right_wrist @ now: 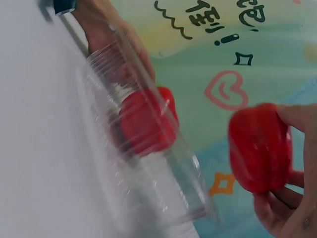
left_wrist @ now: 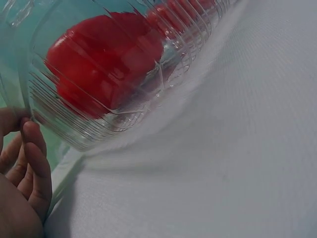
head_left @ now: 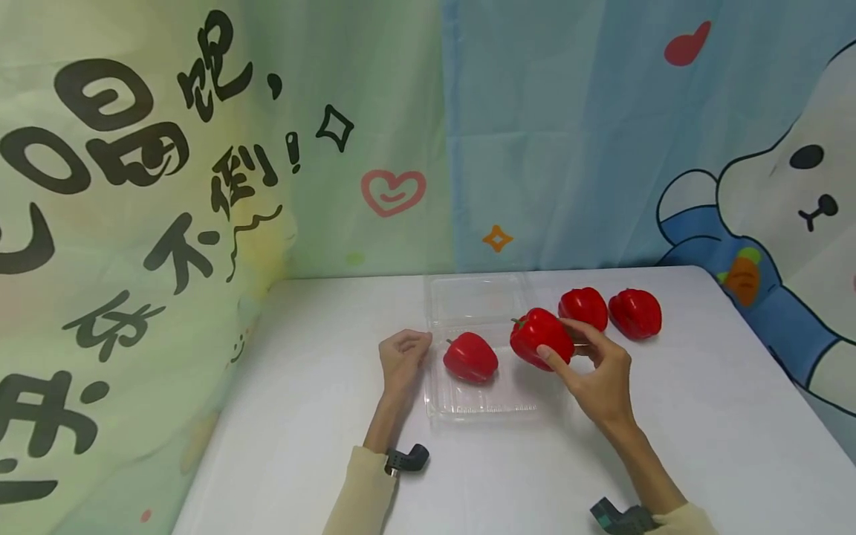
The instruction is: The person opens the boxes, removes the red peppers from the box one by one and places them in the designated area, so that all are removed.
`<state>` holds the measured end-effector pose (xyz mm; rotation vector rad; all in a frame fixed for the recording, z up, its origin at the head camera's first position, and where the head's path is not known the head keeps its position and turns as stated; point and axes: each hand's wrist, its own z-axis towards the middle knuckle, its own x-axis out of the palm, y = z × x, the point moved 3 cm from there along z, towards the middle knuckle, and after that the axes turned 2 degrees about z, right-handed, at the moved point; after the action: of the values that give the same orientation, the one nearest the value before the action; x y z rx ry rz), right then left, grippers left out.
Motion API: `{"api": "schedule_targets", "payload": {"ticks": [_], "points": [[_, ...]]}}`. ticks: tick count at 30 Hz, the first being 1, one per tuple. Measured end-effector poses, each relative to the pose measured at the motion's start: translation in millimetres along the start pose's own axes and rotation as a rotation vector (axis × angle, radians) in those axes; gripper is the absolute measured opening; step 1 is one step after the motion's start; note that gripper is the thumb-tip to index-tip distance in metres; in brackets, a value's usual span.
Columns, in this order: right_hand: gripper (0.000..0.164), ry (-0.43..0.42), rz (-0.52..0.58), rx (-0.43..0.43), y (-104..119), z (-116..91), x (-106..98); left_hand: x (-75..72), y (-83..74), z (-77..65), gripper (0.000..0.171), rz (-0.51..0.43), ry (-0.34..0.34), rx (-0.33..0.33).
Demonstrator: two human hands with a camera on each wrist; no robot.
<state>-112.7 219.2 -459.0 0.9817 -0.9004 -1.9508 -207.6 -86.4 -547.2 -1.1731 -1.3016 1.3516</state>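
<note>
In the head view a clear plastic clamshell box (head_left: 481, 401) lies with its lid (head_left: 478, 297) folded back. One red bell pepper (head_left: 471, 358) rests in its left half. My left hand (head_left: 403, 360) pinches the box's left rim between thumb and fingers, as the left wrist view also shows at the clear wall (left_wrist: 64, 129). With thumb and fingers spread round it, my right hand (head_left: 598, 371) holds a second red bell pepper (head_left: 540, 339) above the box's right side, green stem to the left. That pepper (right_wrist: 260, 148) hangs apart from the box in the right wrist view.
Two more red bell peppers stand behind my right hand, a nearer one (head_left: 583, 307) and one farther right (head_left: 635, 313). The white table (head_left: 321, 416) ends at a printed curtain (head_left: 374, 134) at the back and left. Dark wrist cameras sit on both forearms.
</note>
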Motion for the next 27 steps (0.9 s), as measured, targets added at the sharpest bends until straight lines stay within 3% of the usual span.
{"api": "schedule_targets", "payload": {"ticks": [6,11,20,27], "points": [[0.061,-0.189,-0.071,0.049,-14,-5,-14,-2.2,-2.9,-0.9,0.011,-0.007,-0.004,0.004],[0.062,-0.289,-0.16,0.11,-25,-10,-20,-2.3,-1.9,-1.2,0.012,-0.01,-0.006,-0.007],[0.06,-0.376,-0.261,0.265,-44,-20,-25,-0.1,-1.9,-0.7,0.012,0.007,0.002,0.0],[0.063,-0.381,-0.312,0.335,-51,-27,-30,0.6,-0.9,-0.5,0.011,-0.002,0.003,-0.001]]}}
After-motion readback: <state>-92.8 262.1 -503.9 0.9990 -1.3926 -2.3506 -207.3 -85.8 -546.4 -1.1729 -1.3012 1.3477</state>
